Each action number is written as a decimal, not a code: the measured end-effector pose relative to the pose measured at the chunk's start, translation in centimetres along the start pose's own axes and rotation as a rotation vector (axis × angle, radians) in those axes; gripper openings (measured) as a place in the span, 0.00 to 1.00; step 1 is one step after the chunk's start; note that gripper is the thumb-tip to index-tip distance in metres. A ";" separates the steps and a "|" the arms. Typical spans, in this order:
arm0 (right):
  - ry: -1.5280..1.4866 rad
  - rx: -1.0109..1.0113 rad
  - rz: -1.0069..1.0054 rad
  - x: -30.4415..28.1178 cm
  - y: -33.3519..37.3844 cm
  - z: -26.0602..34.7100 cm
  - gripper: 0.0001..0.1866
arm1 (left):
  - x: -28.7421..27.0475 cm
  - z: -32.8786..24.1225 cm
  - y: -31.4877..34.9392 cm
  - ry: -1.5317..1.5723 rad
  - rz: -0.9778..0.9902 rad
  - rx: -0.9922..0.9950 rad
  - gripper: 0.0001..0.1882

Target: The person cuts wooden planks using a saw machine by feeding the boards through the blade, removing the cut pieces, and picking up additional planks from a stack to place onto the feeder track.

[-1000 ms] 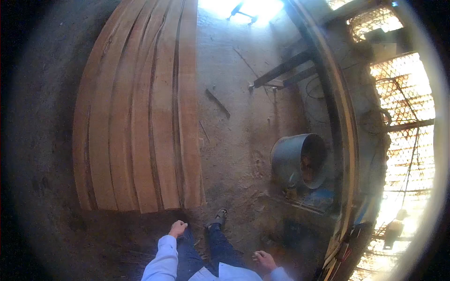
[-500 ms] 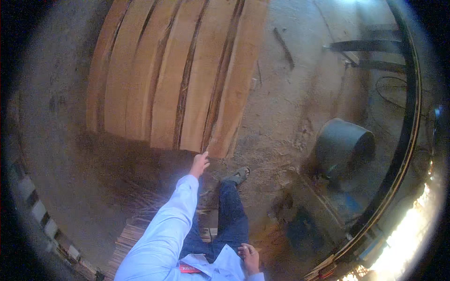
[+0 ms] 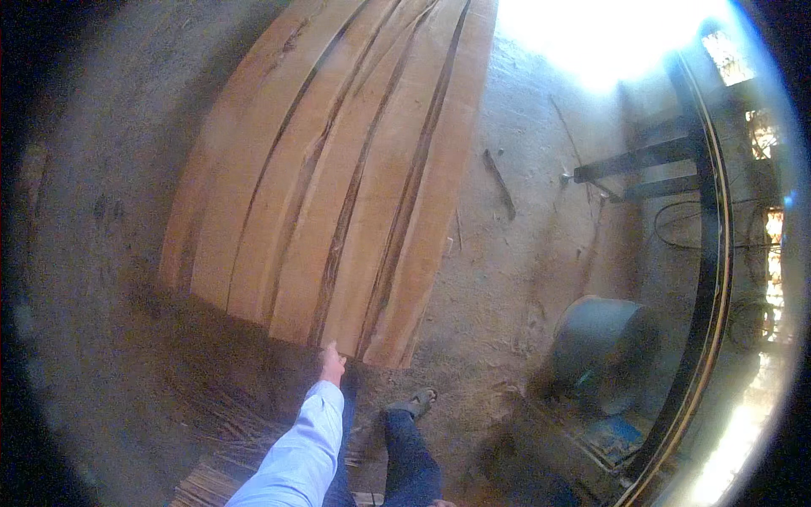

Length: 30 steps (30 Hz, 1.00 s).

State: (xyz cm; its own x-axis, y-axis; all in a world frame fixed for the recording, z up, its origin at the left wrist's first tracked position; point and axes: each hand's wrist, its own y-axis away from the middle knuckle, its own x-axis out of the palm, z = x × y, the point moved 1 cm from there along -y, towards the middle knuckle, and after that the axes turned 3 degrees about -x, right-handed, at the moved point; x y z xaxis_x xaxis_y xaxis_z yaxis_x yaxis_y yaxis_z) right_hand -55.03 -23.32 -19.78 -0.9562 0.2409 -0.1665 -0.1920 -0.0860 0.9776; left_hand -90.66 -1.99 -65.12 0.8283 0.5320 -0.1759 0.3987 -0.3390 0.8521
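Several long reddish-brown wooden planks (image 3: 287, 228) lie side by side, with dark, rough-edged gaps between them. My left hand (image 3: 333, 367) is at their near end, by the gap left of the second plank from the right. One finger stretches toward the plank end while the others look curled. Nothing shows in this hand, and whether the fingertip touches the wood cannot be made out. Only a sliver of my right hand (image 3: 443, 504) appears at the lower edge, its fingers hidden.
My sandalled foot (image 3: 416, 402) stands on the dusty floor near the planks. Thin sticks (image 3: 211, 482) lie at lower left. To the right are a grey drum-shaped container (image 3: 596, 342), a dark beam frame (image 3: 642, 160) and a cable. A narrow wood scrap (image 3: 499, 184) lies beyond.
My view has tilted up, so planks and drum sit lower in it. My left hand has shifted one gap leftward along the plank ends. My right hand has nearly left the view.
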 end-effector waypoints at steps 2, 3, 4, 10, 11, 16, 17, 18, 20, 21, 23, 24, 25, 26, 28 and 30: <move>0.001 -0.058 -0.089 -1.4 0.2 -0.5 0.16 | 2.9 0.0 3.1 -0.277 0.047 0.314 0.28; -0.001 -0.061 -0.110 -2.2 0.3 -0.5 0.16 | 3.9 -0.4 3.9 -0.271 0.065 0.305 0.28; -0.014 0.019 -0.094 -2.1 0.6 0.1 0.16 | 4.1 -1.6 4.1 -0.033 0.125 0.167 0.29; -0.100 -0.009 -0.057 -0.4 1.2 -1.1 0.17 | 2.2 -3.2 2.6 0.011 0.143 0.214 0.35; -0.066 -0.022 -0.087 0.0 1.0 -1.3 0.17 | 2.3 -3.2 1.8 0.652 0.245 -0.217 0.37; -0.109 -0.057 -0.078 -1.5 -0.5 -2.8 0.17 | 5.8 -1.6 4.5 0.421 0.179 -0.198 0.41; -0.104 -0.042 -0.136 -1.5 -0.2 -2.9 0.18 | 5.8 -1.2 5.7 0.320 0.187 -0.056 0.42; -0.097 -0.025 -0.153 -1.7 -0.8 -2.7 0.18 | 6.8 -1.3 6.0 0.341 0.215 -0.019 0.42; -0.068 -0.044 -0.017 -1.1 -1.3 -2.3 0.18 | 3.0 -1.2 3.7 0.093 0.104 0.373 0.43; -0.020 -0.161 -0.034 1.4 -0.2 -0.8 0.16 | -0.2 -0.6 2.2 -0.199 -0.008 0.697 0.42; 0.045 -0.273 -0.148 2.1 2.5 1.5 0.14 | 3.8 -0.1 1.8 0.440 0.206 0.199 0.39; 0.010 -0.229 -0.131 1.6 1.5 2.1 0.14 | 4.4 -0.1 1.7 0.451 0.197 0.185 0.39; -0.028 -0.189 -0.100 1.5 0.1 2.1 0.14 | 4.2 -0.3 1.3 0.615 0.138 -0.038 0.36; -0.014 -0.187 -0.089 1.3 -1.0 1.8 0.14 | 3.7 -0.2 1.3 0.778 0.077 -0.261 0.34; 0.377 -0.223 -0.130 -0.2 -1.8 2.1 0.15 | 4.9 -0.2 3.1 0.574 0.144 -0.072 0.32; 0.256 -0.183 -0.107 -1.0 -3.3 2.3 0.15 | 3.8 0.0 4.0 0.339 0.183 0.124 0.31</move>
State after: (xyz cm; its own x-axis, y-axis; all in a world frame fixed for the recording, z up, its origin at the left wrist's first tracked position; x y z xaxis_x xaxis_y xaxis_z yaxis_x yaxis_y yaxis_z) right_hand -52.89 -21.06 -22.58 -0.9486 0.0090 -0.3163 -0.3083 -0.2516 0.9174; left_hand -85.95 -1.37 -62.42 0.7216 0.6727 0.1633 0.3185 -0.5321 0.7845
